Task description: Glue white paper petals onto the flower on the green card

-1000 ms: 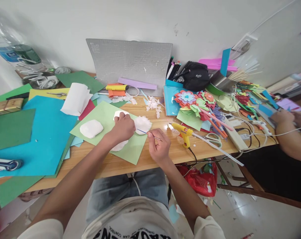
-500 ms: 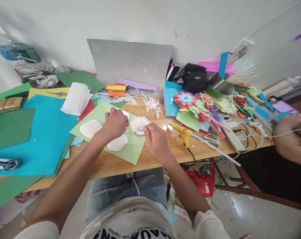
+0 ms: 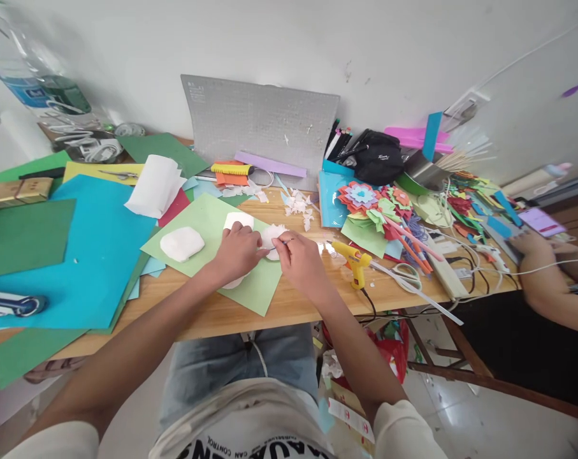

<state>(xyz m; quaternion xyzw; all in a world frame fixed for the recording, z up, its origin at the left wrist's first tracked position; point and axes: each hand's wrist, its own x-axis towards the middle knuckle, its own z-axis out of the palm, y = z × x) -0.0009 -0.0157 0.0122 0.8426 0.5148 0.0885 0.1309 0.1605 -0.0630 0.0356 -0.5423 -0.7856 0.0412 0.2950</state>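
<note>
My left hand [image 3: 238,252] is closed in a pinch over the light green paper sheet [image 3: 257,296], its fingertips close to my right hand's; what they pinch is too small to make out. My right hand [image 3: 302,260] grips a thin dark stick [image 3: 281,241] that points left toward those fingertips. Just behind the fingers lies a fluffy, fringed white paper piece [image 3: 272,233], partly covered by both hands. On the sheet's left rests a rounded white paper piece [image 3: 182,243]. Another white piece [image 3: 238,220] shows behind my left hand, and one below it is mostly hidden.
A yellow glue gun [image 3: 353,258] stands right of my hands, near scissors [image 3: 408,278]. Paper flowers [image 3: 362,196] lie behind it. Blue paper [image 3: 97,255] and a white paper stack [image 3: 153,185] are left. A grey cutting mat [image 3: 262,131] leans on the wall. Another person's arm [image 3: 541,274] is right.
My left hand has moved right and slightly down, bringing its fingertips to the stick in my right hand. The view has shifted slightly. The other person's hand has moved left, uncovering a phone.
</note>
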